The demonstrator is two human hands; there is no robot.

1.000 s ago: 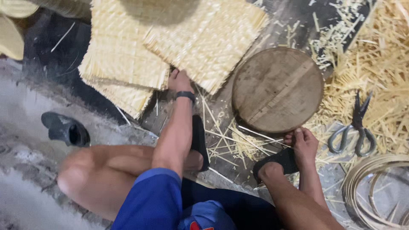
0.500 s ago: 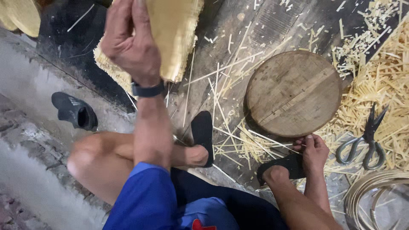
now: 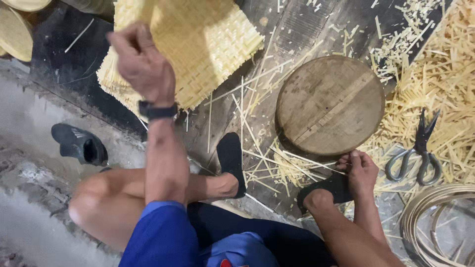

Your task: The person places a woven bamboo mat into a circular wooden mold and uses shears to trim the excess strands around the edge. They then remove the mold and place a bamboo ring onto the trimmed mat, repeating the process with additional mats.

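Seated on the workshop floor, I had my left hand (image 3: pixel 141 62) raised at ten o'clock, fingers curled tight around the near edge of a pale woven bamboo mat (image 3: pixel 198 39), lifting it off the stack of mats (image 3: pixel 111 84) beneath. The grip itself was blurred, and the mat's top edge ran out of view at twelve. A black wristband (image 3: pixel 157 111) circled that wrist.

My right hand (image 3: pixel 360 170) rested low at four o'clock, fingertips bent against the near rim of the round wooden block (image 3: pixel 329 104) and touching my black sock (image 3: pixel 326 190); whether it pinched any of the loose bamboo strips (image 3: pixel 277 165) there, I could not tell.

Scissors (image 3: pixel 418 153) lay at three o'clock on a heap of bamboo offcuts (image 3: pixel 440 74). A coil of bamboo hoops (image 3: pixel 435 222) was cut off at five o'clock. A black shoe (image 3: pixel 79 143) sat at nine. Round yellowish shapes (image 3: pixel 15 29) at eleven were cropped beyond recognition. No package or label showed anywhere.
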